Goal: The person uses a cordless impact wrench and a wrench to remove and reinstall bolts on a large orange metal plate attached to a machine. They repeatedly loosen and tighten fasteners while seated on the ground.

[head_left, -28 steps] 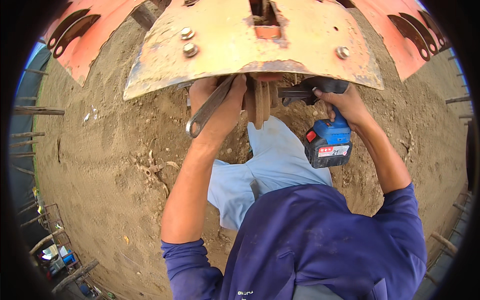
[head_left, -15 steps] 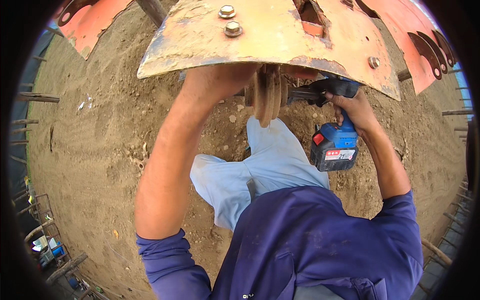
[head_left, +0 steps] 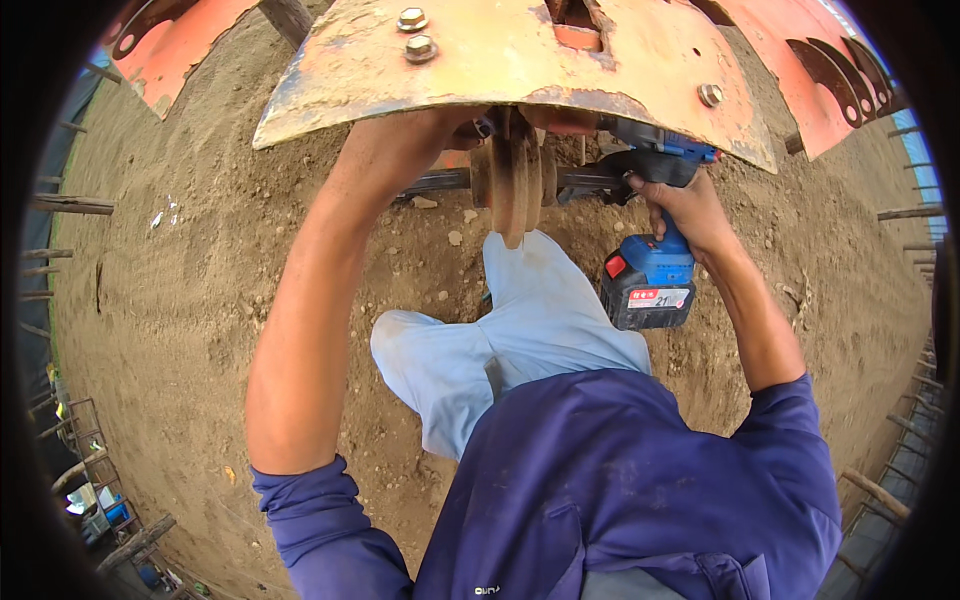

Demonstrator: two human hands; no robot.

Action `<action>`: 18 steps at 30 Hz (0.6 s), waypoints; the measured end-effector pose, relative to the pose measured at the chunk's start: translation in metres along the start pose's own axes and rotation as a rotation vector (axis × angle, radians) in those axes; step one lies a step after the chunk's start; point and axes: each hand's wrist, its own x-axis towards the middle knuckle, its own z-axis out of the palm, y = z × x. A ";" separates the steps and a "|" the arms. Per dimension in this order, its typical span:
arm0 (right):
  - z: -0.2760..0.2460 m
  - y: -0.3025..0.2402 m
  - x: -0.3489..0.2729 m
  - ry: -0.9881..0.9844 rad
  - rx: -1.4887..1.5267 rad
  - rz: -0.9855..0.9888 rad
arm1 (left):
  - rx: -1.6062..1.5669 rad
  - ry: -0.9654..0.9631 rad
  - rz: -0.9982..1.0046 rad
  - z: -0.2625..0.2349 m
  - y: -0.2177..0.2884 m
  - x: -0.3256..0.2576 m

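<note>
My right hand [head_left: 692, 212] is wrapped round the handle of a blue cordless impact wrench [head_left: 672, 258] with a black battery pack at its base. The tool's head reaches under the front edge of a worn orange metal cover [head_left: 520, 70], which hides its tip. Under the same edge, to the left, is my left hand [head_left: 415, 135]; its fingers are mostly hidden. A small shiny metal piece shows beside them, but I cannot tell whether they hold it. Between my hands hang rusty rounded metal plates [head_left: 515, 190] on a dark horizontal bar [head_left: 437, 181].
Hex bolts [head_left: 420, 48] stand out of the cover's top. More orange panels with dark curved blades [head_left: 830, 80] lie at the upper right. Brown soil [head_left: 180, 330] surrounds my bent legs [head_left: 540, 310]. Wooden stakes [head_left: 75, 204] line both sides.
The cover, impact wrench and both hands sit slightly further left and higher in the picture. More of the bar and the shiny piece by my left fingers shows. My right grip is unchanged.
</note>
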 end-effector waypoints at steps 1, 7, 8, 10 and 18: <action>0.001 0.000 0.000 0.000 0.005 -0.014 | -0.064 -0.018 0.010 -0.001 -0.005 -0.002; -0.001 0.000 -0.001 -0.018 -0.035 -0.033 | 0.005 0.010 0.157 0.004 -0.025 -0.001; -0.001 0.000 -0.001 -0.020 -0.032 -0.035 | 0.083 0.066 0.215 0.011 -0.026 -0.001; -0.001 -0.001 -0.001 -0.027 -0.029 -0.037 | 0.166 0.174 0.280 0.023 -0.024 -0.002; -0.001 -0.002 -0.001 -0.034 0.034 -0.072 | 0.477 0.350 0.209 0.041 -0.012 -0.016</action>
